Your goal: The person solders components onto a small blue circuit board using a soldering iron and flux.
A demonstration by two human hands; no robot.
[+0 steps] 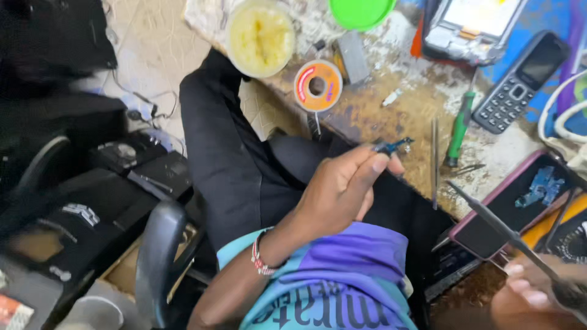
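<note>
The left hand [342, 189] pinches a small dark blue part [393, 146] between thumb and forefinger, the other fingers curled loosely under it; the part sits just over the near edge of the workbench [391, 116], above the person's lap. A beaded bracelet [260, 256] circles that wrist. The right hand [532, 293], low at the near right corner, closes its fingers around the handle of long metal tweezers [489, 220], whose narrow tips point up and left toward the bench edge and stop well short of the blue part.

Just beyond the tweezers lies a phone with a pink rim [507, 208], face up, with small blue fragments on its glass. Along the bench edge rest a thin metal probe [435, 159] and a green-handled screwdriver [457, 131], lying side by side. Farther in sits an orange spool of solder wick [318, 85], a tub of yellow paste [261, 36], a green lid [361, 12] at the far edge, and a dark keypad phone [520, 82] toward the right. The bench top is worn and blotched.
</note>
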